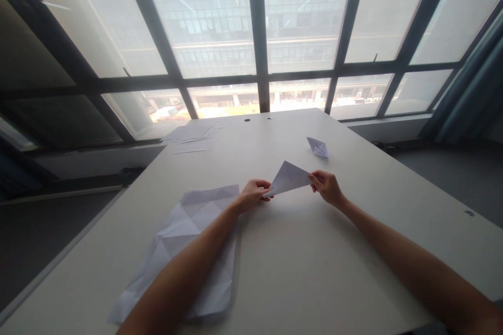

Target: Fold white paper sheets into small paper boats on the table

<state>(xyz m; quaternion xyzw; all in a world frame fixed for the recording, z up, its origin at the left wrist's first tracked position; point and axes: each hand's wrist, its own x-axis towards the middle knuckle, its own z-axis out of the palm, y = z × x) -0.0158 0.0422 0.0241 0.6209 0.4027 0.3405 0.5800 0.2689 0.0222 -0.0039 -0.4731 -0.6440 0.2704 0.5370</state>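
Observation:
Between my two hands is a folded paper triangle [290, 178], white, its peak pointing away from me, held just above the table. My left hand [254, 194] pinches its left corner, thumb and fingers closed on the paper. At the opposite corner my right hand [326, 186] grips the paper between thumb and fingertips. Beyond it, to the right, lies a folded paper boat [317, 147]. A large creased sheet of paper [188, 227] is spread under and beside my left forearm, which hides part of it.
The white table [291, 267] runs toward large windows [220, 15] with dark frames. Several flat paper sheets [192, 138] lie at its far left. A small round dark fitting [247, 120] sits near the far edge. Blue curtain [467, 78] hangs at the right.

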